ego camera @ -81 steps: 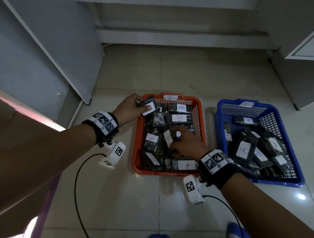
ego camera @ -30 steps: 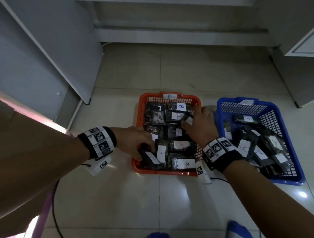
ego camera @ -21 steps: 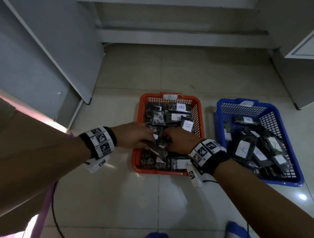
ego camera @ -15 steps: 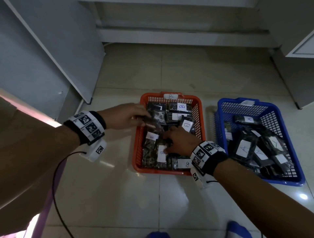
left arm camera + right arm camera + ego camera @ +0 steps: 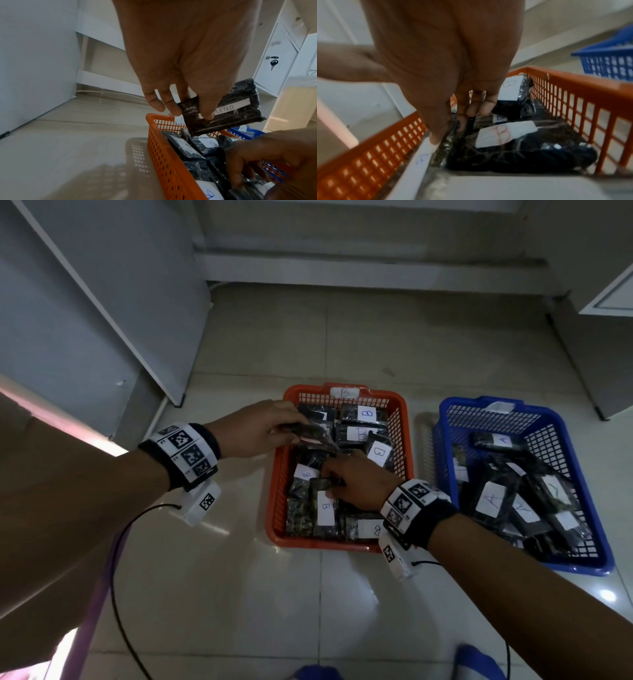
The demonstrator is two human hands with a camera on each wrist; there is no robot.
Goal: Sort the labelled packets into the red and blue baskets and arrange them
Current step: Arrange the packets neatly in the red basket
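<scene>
Scene: a head view looking down at a tiled floor (image 5: pixel 239 594), two plastic baskets side by side in the middle of the frame.
Red basket (image 5: pixel 274 491): centre of the frame, packed with dark wrapped packets whose white labels read B; a B tag sits on its far rim.
Blue basket (image 5: pixel 575 563): right of the red one, a strip of floor between them, holding dark packets labelled A.
Left hand (image 5: pixel 253 428): over the red basket's upper left corner, thumb and fingers (image 5: pixel 206 108) clamped on a dark packet.
Held packet (image 5: pixel 228 108): lifted clear above the basket, tilted, in clear wrap; a white strip on it shows the letters "PLETED".
Right hand (image 5: pixel 356 481): down inside the red basket at frame centre, fingers (image 5: pixel 436 129) curled among the packets, pinching the edge of a thin dark packet (image 5: pixel 320 484) standing between its neighbours.
Wrists: both wear black bands with black-and-white square markers, a small white camera unit (image 5: pixel 202 503) under each.
Surroundings: a grey cabinet side in the upper left of the frame, a white cupboard in the upper right.
</scene>
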